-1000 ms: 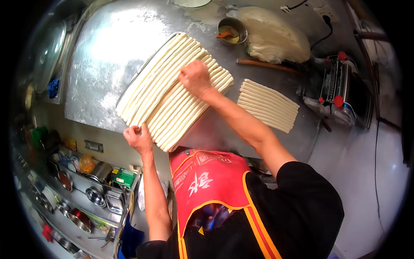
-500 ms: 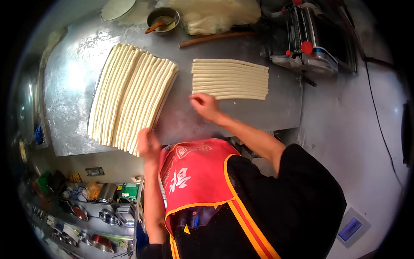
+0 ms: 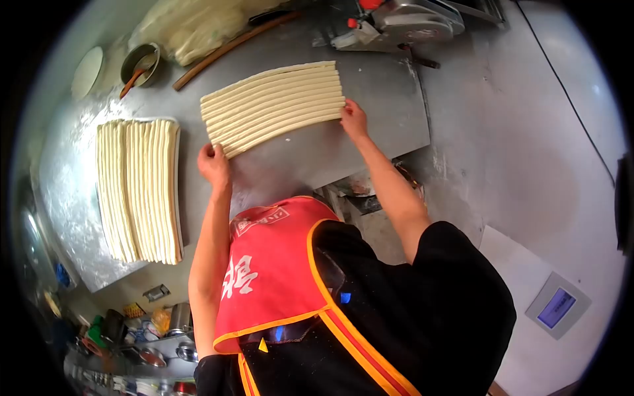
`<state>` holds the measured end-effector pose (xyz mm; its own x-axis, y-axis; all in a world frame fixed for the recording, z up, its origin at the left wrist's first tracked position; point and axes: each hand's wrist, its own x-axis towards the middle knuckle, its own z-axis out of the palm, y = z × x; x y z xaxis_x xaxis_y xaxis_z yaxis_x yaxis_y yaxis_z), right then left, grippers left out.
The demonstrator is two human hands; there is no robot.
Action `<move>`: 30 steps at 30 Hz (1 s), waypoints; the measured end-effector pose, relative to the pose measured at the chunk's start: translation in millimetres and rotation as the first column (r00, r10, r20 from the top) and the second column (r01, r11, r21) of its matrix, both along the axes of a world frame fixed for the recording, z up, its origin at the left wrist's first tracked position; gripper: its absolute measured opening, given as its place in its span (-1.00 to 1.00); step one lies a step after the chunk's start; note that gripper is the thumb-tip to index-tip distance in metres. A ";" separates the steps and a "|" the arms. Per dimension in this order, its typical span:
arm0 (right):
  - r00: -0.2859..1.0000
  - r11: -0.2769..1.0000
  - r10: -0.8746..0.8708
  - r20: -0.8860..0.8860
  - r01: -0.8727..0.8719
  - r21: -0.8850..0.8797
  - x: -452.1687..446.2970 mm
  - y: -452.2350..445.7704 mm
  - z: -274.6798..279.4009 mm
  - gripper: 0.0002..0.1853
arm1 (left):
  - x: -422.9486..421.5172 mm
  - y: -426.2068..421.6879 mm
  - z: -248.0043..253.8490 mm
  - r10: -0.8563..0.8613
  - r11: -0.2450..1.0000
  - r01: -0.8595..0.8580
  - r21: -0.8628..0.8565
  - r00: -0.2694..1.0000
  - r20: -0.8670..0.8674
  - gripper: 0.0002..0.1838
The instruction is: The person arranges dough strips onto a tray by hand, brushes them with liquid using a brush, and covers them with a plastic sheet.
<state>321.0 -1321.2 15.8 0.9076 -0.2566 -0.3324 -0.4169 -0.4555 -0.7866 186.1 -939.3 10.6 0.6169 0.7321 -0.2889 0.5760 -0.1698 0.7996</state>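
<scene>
Several pale dough strips [image 3: 274, 105] lie side by side on the metal table, in a slightly curved row in front of me. At the left end of the strip nearest me, my left hand [image 3: 214, 166] is closed with its fingertips pinched on the dough. My right hand [image 3: 354, 120] pinches that strip's other end. How firmly the fingers grip is hidden. A second, longer batch of dough strips [image 3: 152, 191] lies to the left on a tray [image 3: 177, 152], apart from both hands.
A metal bowl [image 3: 150, 64] with a brown-handled utensil [image 3: 132, 84] stands at the back left, beside a round white disc [image 3: 88, 71]. A long wooden stick [image 3: 231, 49] lies behind the strips. A machine [image 3: 403, 30] stands at the back right, near the table's right edge [image 3: 424, 105].
My left hand has left the batch on the tray and reached the smaller batch. My right hand has gone to that batch's right end. The view has shifted and turned.
</scene>
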 end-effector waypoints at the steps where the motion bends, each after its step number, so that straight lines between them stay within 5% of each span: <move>1: 0.997 0.982 0.071 0.027 -0.065 -0.178 4.1 5.4 0.2 -0.59 | 2.9 -0.2 -6.5 -0.012 1.000 0.012 -0.001 1.000 0.000 -0.69; 2: 0.988 0.928 0.150 0.036 -0.129 -0.349 6.9 8.5 2.1 -0.61 | 2.3 -0.3 -13.3 0.002 1.000 -0.002 0.009 1.000 0.013 -0.69; 9: 0.982 0.895 0.115 0.152 -0.036 -0.445 18.5 25.7 -5.4 -0.69 | 18.6 -4.9 21.9 0.220 0.967 -0.227 -0.113 0.973 -0.073 -0.70; 12: 0.984 0.983 -0.179 0.021 0.180 -0.035 22.9 18.9 -9.5 -0.64 | 15.6 -3.4 16.3 0.236 0.956 -0.237 -0.170 0.971 -0.030 -0.74; 16: 0.978 0.967 -0.198 -0.070 0.206 0.149 15.1 28.6 24.5 -0.66 | 9.2 -4.9 35.1 0.171 0.966 -0.160 -0.204 0.985 0.036 -0.79; 22: 0.913 0.939 0.115 0.392 0.029 -0.342 11.4 12.1 -20.9 -0.73 | 4.6 -0.7 21.2 0.053 0.997 -0.044 -0.065 0.988 0.146 -0.85; 24: 0.957 0.971 0.006 0.289 0.063 -0.230 13.4 11.9 -28.2 -0.74 | 10.8 2.4 22.4 0.041 0.999 -0.045 0.018 0.985 0.166 -0.87; 27: 0.972 0.978 0.131 0.194 -0.095 -0.187 13.2 18.0 -4.4 -0.68 | 12.9 3.1 32.4 0.153 0.980 -0.128 -0.154 0.975 0.163 -0.86; 30: 0.994 0.992 0.107 0.028 -0.104 -0.076 7.8 39.2 40.1 -0.64 | 4.8 2.2 21.3 0.016 0.970 0.011 -0.242 0.994 0.109 -0.72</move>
